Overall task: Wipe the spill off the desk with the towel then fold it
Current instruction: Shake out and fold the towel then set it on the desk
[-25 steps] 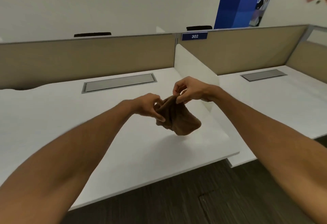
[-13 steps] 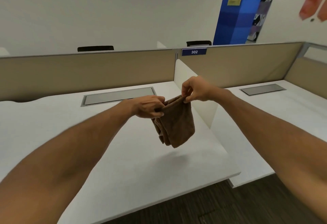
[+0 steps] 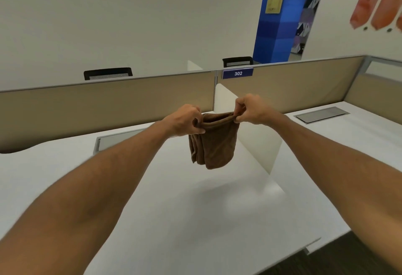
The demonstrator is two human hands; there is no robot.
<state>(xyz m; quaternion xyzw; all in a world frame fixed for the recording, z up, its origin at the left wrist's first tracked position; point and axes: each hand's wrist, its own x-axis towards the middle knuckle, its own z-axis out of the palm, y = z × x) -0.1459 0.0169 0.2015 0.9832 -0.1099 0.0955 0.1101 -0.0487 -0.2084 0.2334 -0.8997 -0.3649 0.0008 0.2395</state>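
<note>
A brown towel (image 3: 214, 144) hangs in the air above the white desk (image 3: 174, 220), doubled over in loose layers. My left hand (image 3: 185, 120) pinches its upper left corner and my right hand (image 3: 250, 109) pinches its upper right corner, so the top edge stretches between them. The towel's lower end hangs free, well off the desk top. I see no spill on the desk surface.
A white divider panel (image 3: 258, 151) stands upright just right of the towel, separating a second desk (image 3: 359, 144). Beige partitions (image 3: 108, 105) run along the back. Grey cable covers (image 3: 117, 141) sit in both desks. Dark floor lies at bottom right.
Both hands have lifted the towel higher and pulled its top edge apart, so it hangs straighter. The view has tilted upward.
</note>
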